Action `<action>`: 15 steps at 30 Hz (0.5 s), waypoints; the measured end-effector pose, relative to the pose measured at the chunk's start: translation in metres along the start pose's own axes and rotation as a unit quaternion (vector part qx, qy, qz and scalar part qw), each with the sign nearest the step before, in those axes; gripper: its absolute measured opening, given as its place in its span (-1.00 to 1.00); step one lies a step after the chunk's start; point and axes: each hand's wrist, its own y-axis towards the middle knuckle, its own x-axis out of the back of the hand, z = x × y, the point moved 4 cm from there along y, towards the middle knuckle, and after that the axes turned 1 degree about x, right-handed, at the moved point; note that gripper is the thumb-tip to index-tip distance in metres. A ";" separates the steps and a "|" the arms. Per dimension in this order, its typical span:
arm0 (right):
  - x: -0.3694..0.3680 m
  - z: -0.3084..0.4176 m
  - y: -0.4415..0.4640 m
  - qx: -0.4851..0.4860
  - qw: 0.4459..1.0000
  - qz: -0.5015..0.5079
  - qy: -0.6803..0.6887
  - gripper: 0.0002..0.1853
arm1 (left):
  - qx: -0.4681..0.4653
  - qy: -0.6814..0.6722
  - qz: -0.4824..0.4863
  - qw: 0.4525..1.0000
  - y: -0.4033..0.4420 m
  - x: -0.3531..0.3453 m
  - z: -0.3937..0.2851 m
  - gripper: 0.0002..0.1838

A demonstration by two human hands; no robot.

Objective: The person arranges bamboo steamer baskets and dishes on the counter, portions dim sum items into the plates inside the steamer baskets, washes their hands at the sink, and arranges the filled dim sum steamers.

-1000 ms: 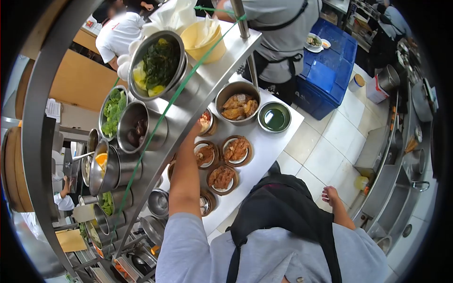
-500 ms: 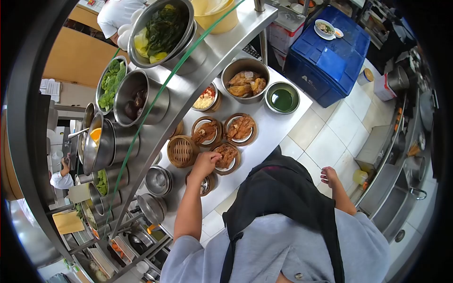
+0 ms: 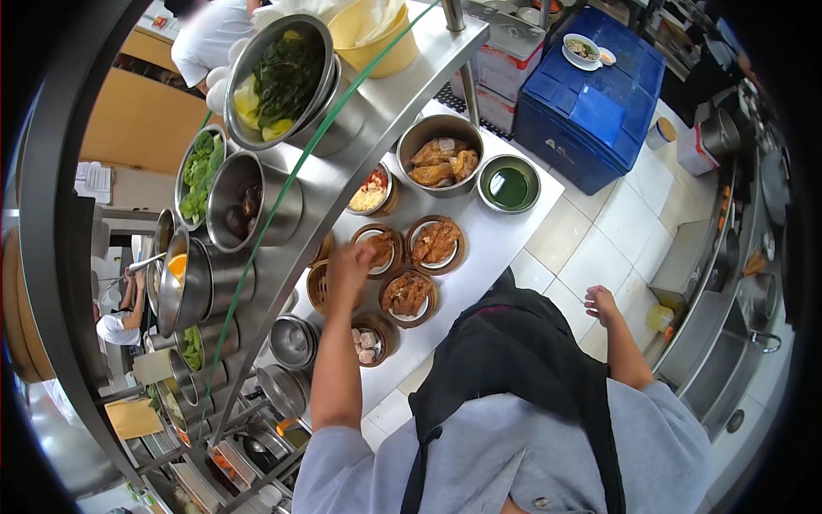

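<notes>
My left hand [image 3: 349, 267] is over the steel table [image 3: 535, 218], above an empty-looking bamboo steamer [image 3: 318, 287] and beside a steamer of brown food [image 3: 378, 248]. Its fingers are drawn together; whatever they may hold is too small to make out. Two more steamers of brown food [image 3: 435, 242] [image 3: 407, 295] stand to its right. Below them is a steamer with pale dumplings [image 3: 368, 344]. My right hand [image 3: 601, 304] hangs over the tiled floor, fingers slightly curled and apart, holding nothing.
A pot of brown pieces [image 3: 439, 158] and a bowl of green liquid [image 3: 509, 184] stand at the table's far end. The steel shelf [image 3: 377, 120] with bowls of vegetables overhangs the left side. Beyond is a blue bin [image 3: 582, 111]. A person in white [image 3: 210, 38] stands at upper left.
My left hand has gone from far up the table, down to the nearer brown food, then back up and left. The person in grey beyond the table has left view. My right hand has barely moved.
</notes>
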 end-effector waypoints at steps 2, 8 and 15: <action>0.000 -0.010 0.000 -0.007 1.000 0.004 0.000 -0.86 | 0.024 0.055 -0.023 0.998 0.052 0.001 0.005 -0.80; 0.009 -0.033 -0.022 -0.033 0.999 -0.016 0.023 -0.88 | -0.058 0.106 -0.039 0.992 0.197 -0.057 0.084 -0.68; 0.048 -0.087 -0.039 -0.066 0.994 -0.063 0.068 -0.81 | -0.151 0.187 0.072 0.968 0.229 -0.077 0.086 -0.80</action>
